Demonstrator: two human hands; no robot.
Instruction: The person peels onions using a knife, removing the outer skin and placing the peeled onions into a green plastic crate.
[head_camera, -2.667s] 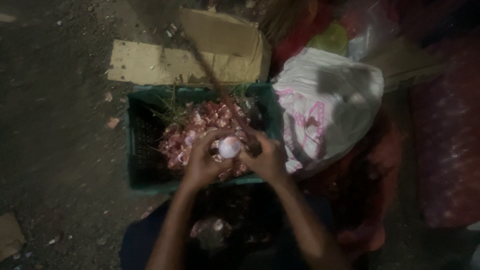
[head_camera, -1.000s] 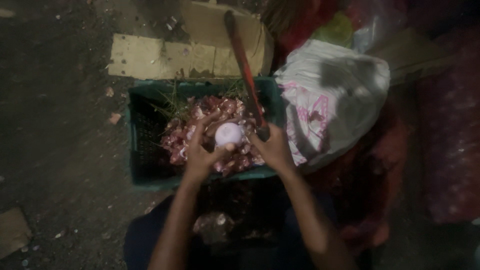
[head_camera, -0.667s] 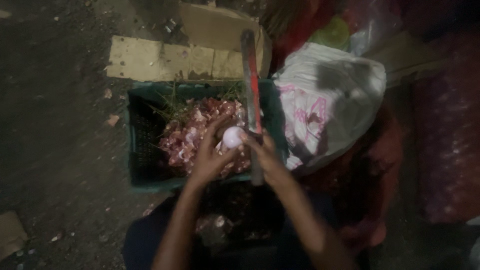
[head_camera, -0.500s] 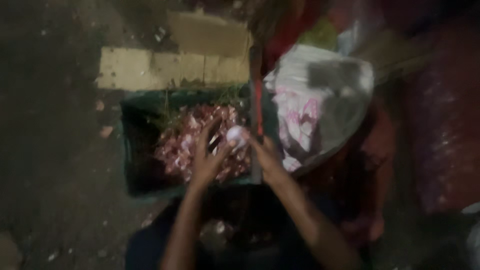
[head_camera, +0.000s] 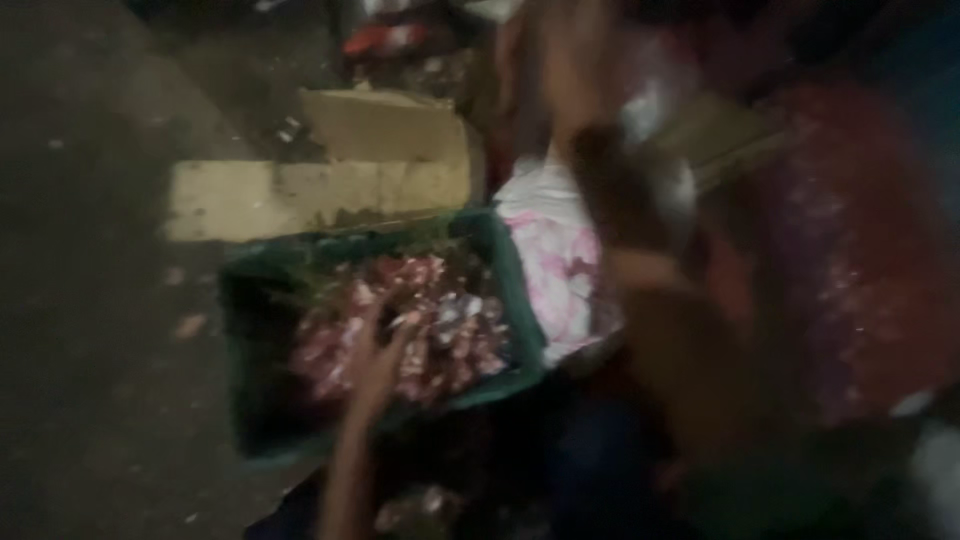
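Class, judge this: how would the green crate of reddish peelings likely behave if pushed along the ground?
The crate looks rigid, so it would probably slide whole. It sits low and wide, so tipping seems unlikely. The peelings lie loose and would likely shift; the left hand rests on them.

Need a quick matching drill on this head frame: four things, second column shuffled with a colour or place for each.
Things:
1. crate
2. cardboard piece
3. plastic bag
4. left hand

Descriptions:
A. white with pink print, right of the crate
B. resting on the reddish peelings
C. green, holds the peelings
D. tan, flat on the ground beyond the crate

Pairs: 1-C, 2-D, 3-A, 4-B
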